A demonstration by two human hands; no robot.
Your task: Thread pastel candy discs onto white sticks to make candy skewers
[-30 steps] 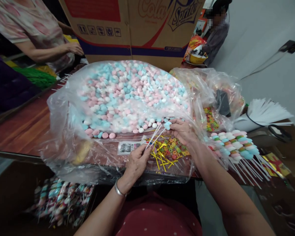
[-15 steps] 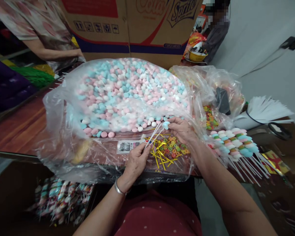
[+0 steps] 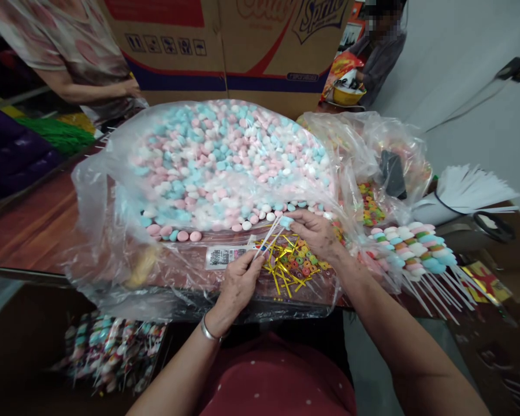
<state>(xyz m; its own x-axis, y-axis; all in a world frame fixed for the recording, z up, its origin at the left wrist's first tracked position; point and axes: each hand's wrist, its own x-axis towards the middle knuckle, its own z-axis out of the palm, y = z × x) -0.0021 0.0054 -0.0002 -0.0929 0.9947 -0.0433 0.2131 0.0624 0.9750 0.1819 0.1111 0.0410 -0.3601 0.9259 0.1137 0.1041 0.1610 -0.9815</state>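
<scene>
My left hand [image 3: 241, 281] is closed around the lower ends of a few thin white sticks [image 3: 267, 237], which slant up to the right. A pale blue marshmallow [image 3: 286, 222] is pinched in the fingers of my right hand [image 3: 315, 231], right at the tip of one stick; whether the stick has entered it I cannot tell. Beneath my hands lie gold twist ties [image 3: 286, 276] and colourful cereal rings [image 3: 307, 263]. Just beyond is a large clear plastic bag [image 3: 99, 185] full of pink, white and blue marshmallows [image 3: 234, 150], several spilling along its near edge.
To the right lie finished marshmallow skewers [image 3: 416, 248], beside a container of white sticks [image 3: 472, 193]. A cardboard box [image 3: 177, 69] stands behind the bag. Below the table's left front, a box holds wrapped skewers [image 3: 112, 352]. Two other people are at the back, left [image 3: 82, 63] and right [image 3: 383, 55].
My right hand has moved slightly left, bringing the blue marshmallow against a stick tip. My left hand stays nearly still. The person at the back left has shifted a hand.
</scene>
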